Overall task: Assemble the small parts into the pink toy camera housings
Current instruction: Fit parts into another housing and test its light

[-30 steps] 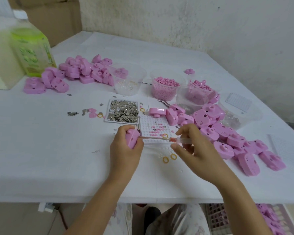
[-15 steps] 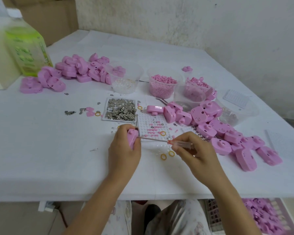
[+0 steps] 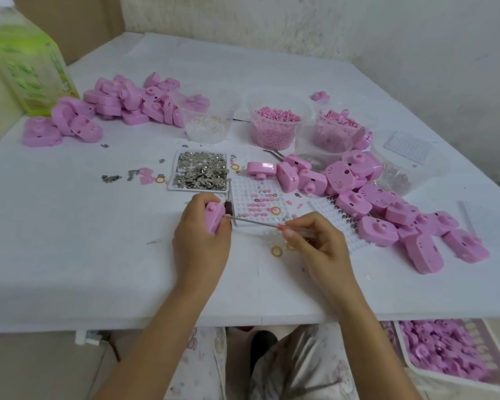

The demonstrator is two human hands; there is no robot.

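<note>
Pink camera housing [image 3: 214, 216] stands on edge at the near-centre of the white table [image 3: 70, 241], left hand [image 3: 199, 238] wrapped round it, fingers curled tight. Thin screwdriver [image 3: 254, 221] tip is at the housing's right side, shaft running off to 4 o'clock; right hand [image 3: 321, 246] pinches its clear handle in curled fingertips. White grid tray [image 3: 243, 192] with tiny pink bits is at 1 o'clock of the housing, tray of metal clips [image 3: 199, 170] at 12. Yellow ring [image 3: 276, 251] lies between the hands. Heap of pink housings [image 3: 387, 203] at 3 o'clock, second heap [image 3: 127, 102] at 11. Cup of pink pellets [image 3: 274, 125] at 1 o'clock, farther back. Green bottle [image 3: 26, 67] at 10 o'clock, blurred.
</note>
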